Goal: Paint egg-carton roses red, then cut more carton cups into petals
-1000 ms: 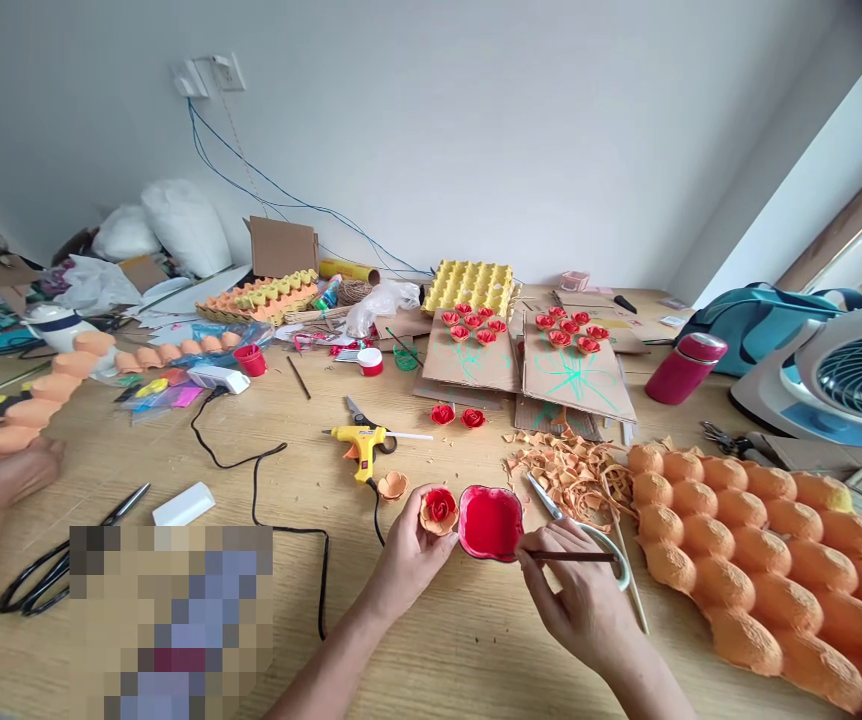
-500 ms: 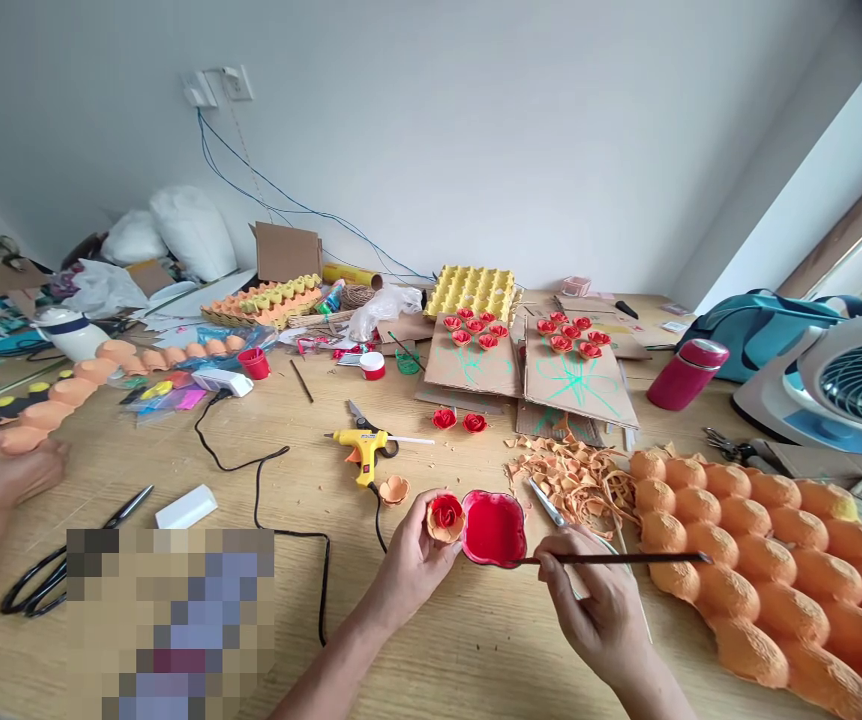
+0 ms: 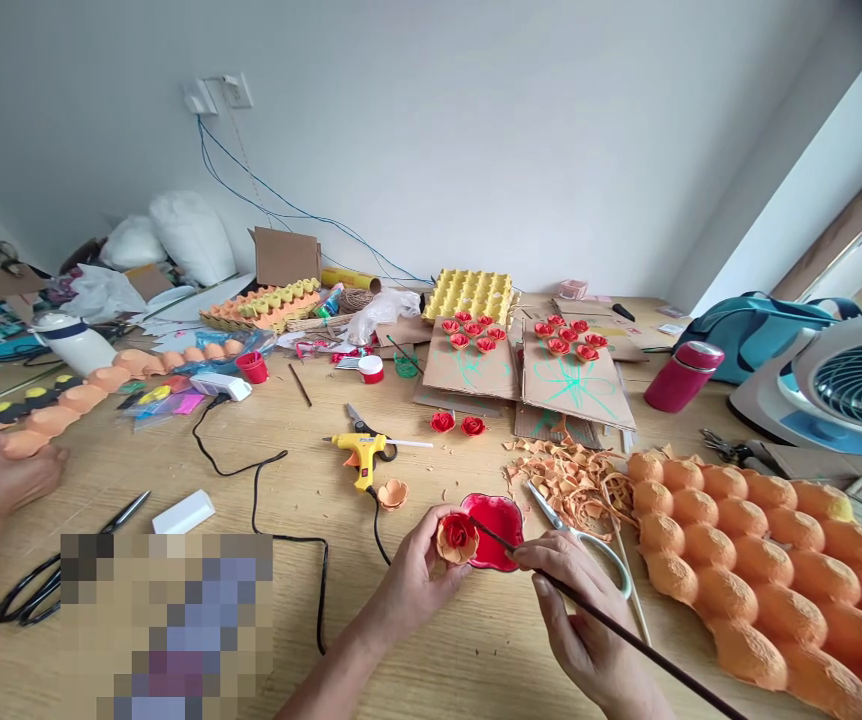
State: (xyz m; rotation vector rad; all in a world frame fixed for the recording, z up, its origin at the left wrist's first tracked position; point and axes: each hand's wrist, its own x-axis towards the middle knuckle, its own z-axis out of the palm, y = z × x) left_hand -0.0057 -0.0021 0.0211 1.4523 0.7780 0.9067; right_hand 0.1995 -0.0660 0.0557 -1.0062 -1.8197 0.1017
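My left hand [image 3: 420,575] grips a paper-pulp flower [image 3: 458,540], red in its centre and orange on its outer petals. In my right hand [image 3: 577,610] is a dark-handled paintbrush [image 3: 630,632], its tip at the flower's right edge. Just behind both hands sits a scalloped dish [image 3: 497,530] of red paint. An unpainted orange flower [image 3: 393,494] lies beyond my left hand, near a yellow glue gun [image 3: 362,455]. Farther back are two red flowers [image 3: 473,425]. White-handled scissors [image 3: 603,550] lie partly behind my right hand.
Orange egg trays [image 3: 746,570] fill the right side, beside pulp scraps [image 3: 562,485]. Cardboard sheets [image 3: 468,375] with red flowers stand behind. A black cord [image 3: 257,500] crosses the left. Another person's hand [image 3: 11,475] holds an egg-tray strip [image 3: 63,410] at far left.
The paintbrush has swung from the paint dish to the flower, its tip now pointing up and left. My left hand has shifted slightly right, bringing the flower in front of the dish's left edge.
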